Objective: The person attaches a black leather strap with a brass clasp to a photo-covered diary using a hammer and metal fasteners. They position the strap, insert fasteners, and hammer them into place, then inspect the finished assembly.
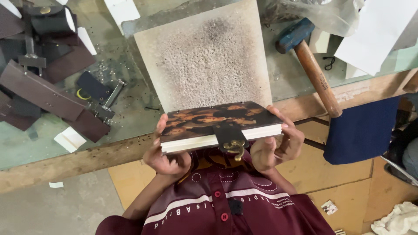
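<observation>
both hands hold a notebook (217, 124) with a mottled brown cover and a brass clasp (235, 148), in the middle of the frame, just off the bench (65, 161) edge. the left hand (167, 154) grips its left end, fingers wrapped under, thumb on the cover. the right hand (276, 146) clasps the right end, fingers curled around the edge. a pitted stone slab (204, 56) lies just behind, a hammer (309, 61) in the upper right, dark leather pieces (48, 93) in the upper left.
</observation>
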